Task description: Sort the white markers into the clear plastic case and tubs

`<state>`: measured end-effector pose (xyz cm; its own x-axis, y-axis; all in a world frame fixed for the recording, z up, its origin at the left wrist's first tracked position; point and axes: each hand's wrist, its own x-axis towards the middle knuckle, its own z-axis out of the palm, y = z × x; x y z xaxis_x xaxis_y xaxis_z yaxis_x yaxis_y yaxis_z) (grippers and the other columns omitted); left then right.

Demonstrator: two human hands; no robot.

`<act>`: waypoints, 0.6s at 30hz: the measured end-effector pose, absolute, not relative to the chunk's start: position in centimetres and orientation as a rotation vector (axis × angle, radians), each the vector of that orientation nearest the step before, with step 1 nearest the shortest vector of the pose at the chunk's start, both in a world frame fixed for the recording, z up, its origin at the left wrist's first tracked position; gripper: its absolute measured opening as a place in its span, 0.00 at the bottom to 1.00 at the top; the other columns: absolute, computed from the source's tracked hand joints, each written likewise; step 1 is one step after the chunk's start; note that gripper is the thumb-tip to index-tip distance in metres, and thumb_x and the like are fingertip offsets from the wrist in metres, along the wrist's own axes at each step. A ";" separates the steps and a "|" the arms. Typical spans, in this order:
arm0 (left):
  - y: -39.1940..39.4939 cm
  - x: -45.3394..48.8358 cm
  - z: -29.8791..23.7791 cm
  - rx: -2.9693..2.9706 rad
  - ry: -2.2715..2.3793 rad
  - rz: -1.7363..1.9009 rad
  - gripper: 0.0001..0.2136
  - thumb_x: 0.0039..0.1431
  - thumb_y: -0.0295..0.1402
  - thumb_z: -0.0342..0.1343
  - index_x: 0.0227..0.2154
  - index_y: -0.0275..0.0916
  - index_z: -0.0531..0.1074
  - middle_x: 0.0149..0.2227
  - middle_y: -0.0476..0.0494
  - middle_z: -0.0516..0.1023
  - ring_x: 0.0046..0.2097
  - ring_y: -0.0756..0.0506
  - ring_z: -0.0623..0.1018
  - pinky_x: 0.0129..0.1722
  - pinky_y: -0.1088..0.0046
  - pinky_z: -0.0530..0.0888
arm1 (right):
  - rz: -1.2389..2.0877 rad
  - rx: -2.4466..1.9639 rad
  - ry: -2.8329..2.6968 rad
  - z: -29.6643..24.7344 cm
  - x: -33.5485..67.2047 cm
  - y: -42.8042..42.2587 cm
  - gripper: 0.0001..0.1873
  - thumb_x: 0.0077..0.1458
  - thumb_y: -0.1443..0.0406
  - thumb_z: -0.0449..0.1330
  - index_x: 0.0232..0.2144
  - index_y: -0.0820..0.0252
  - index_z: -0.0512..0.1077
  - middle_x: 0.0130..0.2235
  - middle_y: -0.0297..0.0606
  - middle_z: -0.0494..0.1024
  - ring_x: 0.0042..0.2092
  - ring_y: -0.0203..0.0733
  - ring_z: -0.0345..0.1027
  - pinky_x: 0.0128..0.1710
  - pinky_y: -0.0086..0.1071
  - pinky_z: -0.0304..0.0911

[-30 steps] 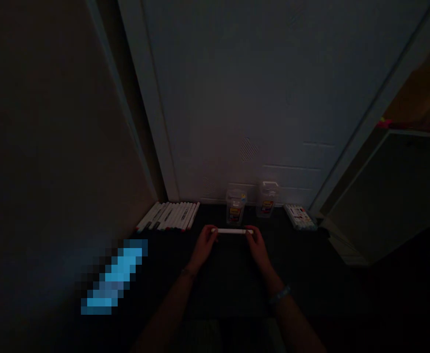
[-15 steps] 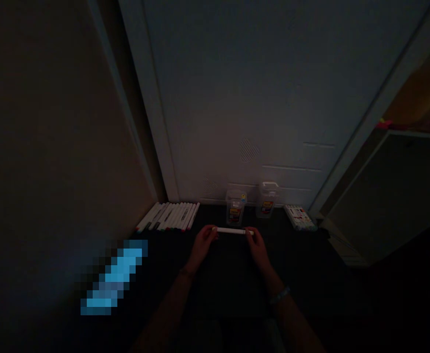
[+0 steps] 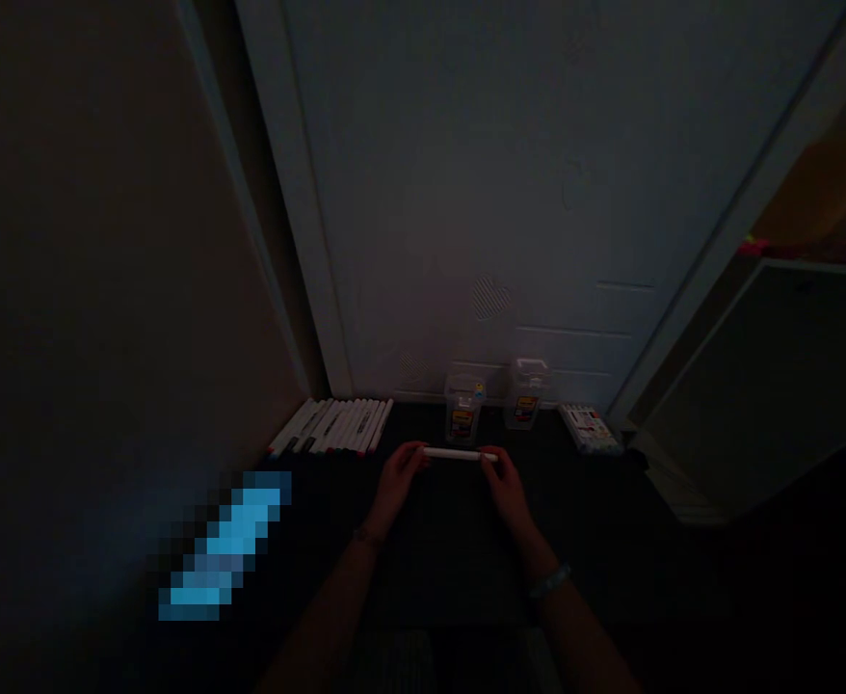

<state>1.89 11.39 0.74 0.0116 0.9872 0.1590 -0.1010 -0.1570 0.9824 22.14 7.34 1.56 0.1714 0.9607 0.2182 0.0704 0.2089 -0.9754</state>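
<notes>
The room is very dark. I hold a white marker (image 3: 459, 454) level between both hands, low over the dark floor. My left hand (image 3: 400, 482) pinches its left end and my right hand (image 3: 504, 485) pinches its right end. A row of several white markers (image 3: 332, 425) lies side by side on the floor to the left, close to the door frame. Another small group of markers (image 3: 589, 426) lies to the right.
Two clear plastic containers (image 3: 464, 409) (image 3: 525, 393) with labels stand on the floor against a white door (image 3: 510, 193). A wall runs along the left. A dark cabinet (image 3: 770, 386) stands at the right. A blurred blue patch (image 3: 224, 545) glows at lower left.
</notes>
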 end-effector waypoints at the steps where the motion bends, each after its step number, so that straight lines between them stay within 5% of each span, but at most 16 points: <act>1: 11.4 1.9 0.7 1.259 1.044 1.359 0.17 0.49 0.43 0.56 0.39 0.37 0.71 0.34 0.45 0.75 0.35 0.49 0.75 0.38 0.73 0.71 | 0.887 -1.169 -1.212 1.6 22.2 7.4 0.17 0.51 0.52 0.54 0.39 0.56 0.68 0.34 0.34 0.72 0.35 0.40 0.64 0.33 0.30 0.60; 18: 9.8 1.8 3.1 1.298 1.024 1.451 0.15 0.49 0.41 0.56 0.38 0.37 0.73 0.29 0.48 0.73 0.31 0.50 0.70 0.31 0.77 0.67 | 0.448 -1.204 -1.847 1.2 21.2 6.7 0.15 0.57 0.62 0.51 0.47 0.51 0.68 0.44 0.37 0.73 0.45 0.43 0.65 0.47 0.39 0.59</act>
<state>1.84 9.75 3.08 -0.0348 0.9697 0.2417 -0.0973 -0.2440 0.9649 21.20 6.66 1.22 -0.1621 0.8701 0.4655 0.5602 0.4695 -0.6825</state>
